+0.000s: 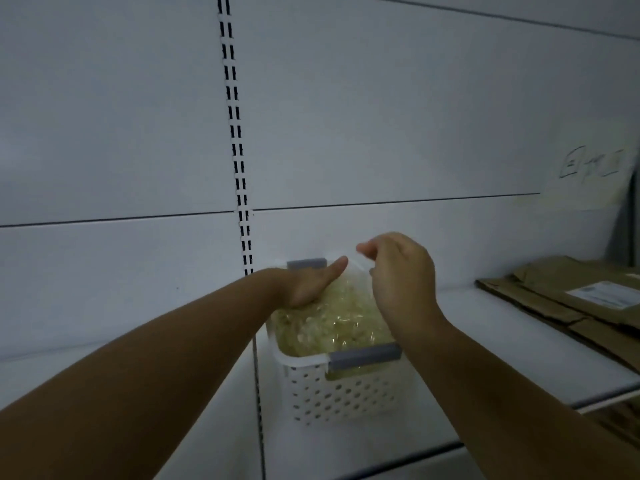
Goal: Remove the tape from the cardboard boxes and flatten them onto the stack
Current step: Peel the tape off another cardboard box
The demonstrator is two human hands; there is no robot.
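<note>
White back panels (381, 116) and a slotted upright (235, 133) fill the background, and a perforated basket (346, 396) is seen at their foot, heaped with a tape wad (332, 323). The wad is pressed down by the left hand (311, 285), palm flat and thumb out, its fingers hidden behind the heap. The right hand (401, 275) is held just above, fingers curled. What appears to be a clear tape strip (355, 268) is pinched in it, though the film can barely be made out in the dim light. Such tape is judged light, limp and clinging, best taken by a free end and scraped off against the wad. The flattened cardboard stack (554, 299) lies well apart on the shelf (485, 358) at the right. It is judged stiff and best gripped at its edges. It is cut off by the frame, and no unflattened box is shown.
</note>
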